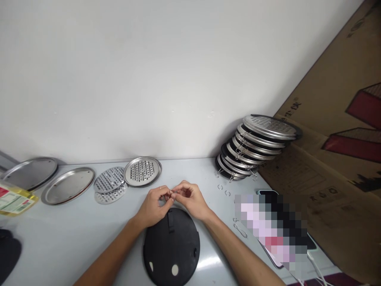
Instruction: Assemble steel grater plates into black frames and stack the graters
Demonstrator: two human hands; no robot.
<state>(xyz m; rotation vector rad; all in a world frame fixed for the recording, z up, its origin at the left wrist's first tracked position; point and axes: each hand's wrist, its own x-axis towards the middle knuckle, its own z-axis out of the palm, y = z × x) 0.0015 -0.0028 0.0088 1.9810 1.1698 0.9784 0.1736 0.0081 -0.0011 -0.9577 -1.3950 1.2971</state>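
I have left hand (154,206) and right hand (192,200) pinching a tiny, indistinct piece (172,193), likely for precision, by the lower-centre black disc (174,248).

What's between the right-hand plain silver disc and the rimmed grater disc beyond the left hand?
In the head view, two overlapping perforated metal plates lie on the table between the plain silver disc and the grater disc.

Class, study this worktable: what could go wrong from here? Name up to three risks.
The leaning stack of discs might topple if bumped. The loose rings lying on the table could get knocked away. The left hand and right hand meet at the fingertips beside the black disc; any small part between them, hard to make out, might slip.
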